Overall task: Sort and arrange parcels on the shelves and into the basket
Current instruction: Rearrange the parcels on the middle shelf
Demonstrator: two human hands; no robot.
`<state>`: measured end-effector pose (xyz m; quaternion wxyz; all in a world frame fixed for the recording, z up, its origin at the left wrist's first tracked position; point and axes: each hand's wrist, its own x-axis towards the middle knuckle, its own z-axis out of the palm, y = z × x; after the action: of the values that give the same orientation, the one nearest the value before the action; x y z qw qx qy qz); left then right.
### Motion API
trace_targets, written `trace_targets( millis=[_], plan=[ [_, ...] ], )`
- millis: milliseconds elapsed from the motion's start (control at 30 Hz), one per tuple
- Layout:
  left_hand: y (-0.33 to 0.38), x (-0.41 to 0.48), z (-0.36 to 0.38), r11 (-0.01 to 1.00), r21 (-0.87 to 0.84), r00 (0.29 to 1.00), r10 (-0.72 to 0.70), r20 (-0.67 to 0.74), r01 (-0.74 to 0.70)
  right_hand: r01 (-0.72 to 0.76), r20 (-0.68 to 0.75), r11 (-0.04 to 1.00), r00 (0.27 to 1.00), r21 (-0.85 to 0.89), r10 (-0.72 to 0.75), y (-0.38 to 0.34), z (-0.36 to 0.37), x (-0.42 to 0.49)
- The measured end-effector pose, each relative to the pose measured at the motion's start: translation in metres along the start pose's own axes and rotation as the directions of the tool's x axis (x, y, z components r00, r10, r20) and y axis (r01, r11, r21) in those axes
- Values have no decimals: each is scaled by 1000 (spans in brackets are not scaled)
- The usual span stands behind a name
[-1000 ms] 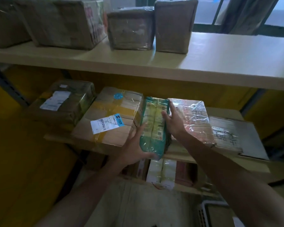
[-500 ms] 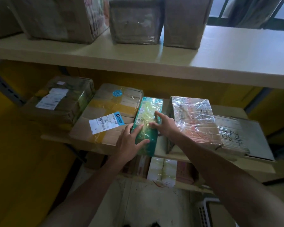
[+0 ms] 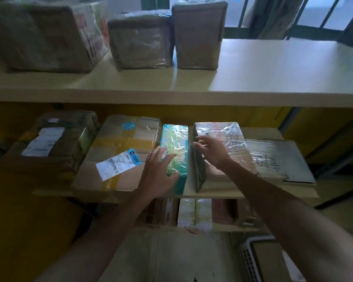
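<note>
Green film-wrapped box parcel [image 3: 174,151] flat on middle shelf [image 3: 243,191], large taped cardboard parcel [image 3: 120,151] at its nine o'clock, clear-wrapped carton [image 3: 230,139] at three o'clock, left hand [image 3: 157,171] spread flat on green parcel, right hand [image 3: 212,149] splayed over carton's edge

Green wrapped parcel [image 3: 174,147], flat on middle shelf [image 3: 216,191]

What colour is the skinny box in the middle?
The box is teal and yellow-green; head view.
</note>
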<state>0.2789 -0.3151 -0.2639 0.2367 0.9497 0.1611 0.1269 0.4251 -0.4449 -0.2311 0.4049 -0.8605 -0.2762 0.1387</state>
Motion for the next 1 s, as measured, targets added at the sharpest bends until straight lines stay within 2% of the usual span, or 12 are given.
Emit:
trace_targets(
  millis=[100,167,267,300,400,467,533,600,767,1000],
  plan=[
    [38,15,12,989,-118,994,76,-79,-85,3,-151,996,988,-84,-15,23,-35,5],
    [64,18,28,974,-202,991,85,-106,-105,-9,-190,983,981,-185,-26,47,-55,2],
    [90,13,59,966,-220,990,130,-59,-140,-16,-101,949,995,-316,-17,89,-76,-10],
    [93,11,69,972,-207,993,103,-53,-112,-7,-49,943,999,-332,-9,100,-80,-14],
    [94,8,92,949,-258,983,-180,32,182,88,115,911,992,-403,-46,120,-86,-21],
    [90,8,99,829,-395,917,-331,222,395,133,196,869,980,-476,-42,126,-82,-25],
    [83,6,103,755,-389,835,-377,400,528,163,211,823,976,-544,-54,133,-75,-29],
    [79,3,107,730,-357,786,-395,476,583,187,171,817,979,-545,-110,140,-68,-33],
    [81,1,118,650,-433,779,-477,408,625,252,176,802,967,-542,-185,144,-67,-33],
    [84,-7,119,669,-436,796,-551,252,601,258,112,855,966,-450,-232,133,-73,-37]
  ],
)
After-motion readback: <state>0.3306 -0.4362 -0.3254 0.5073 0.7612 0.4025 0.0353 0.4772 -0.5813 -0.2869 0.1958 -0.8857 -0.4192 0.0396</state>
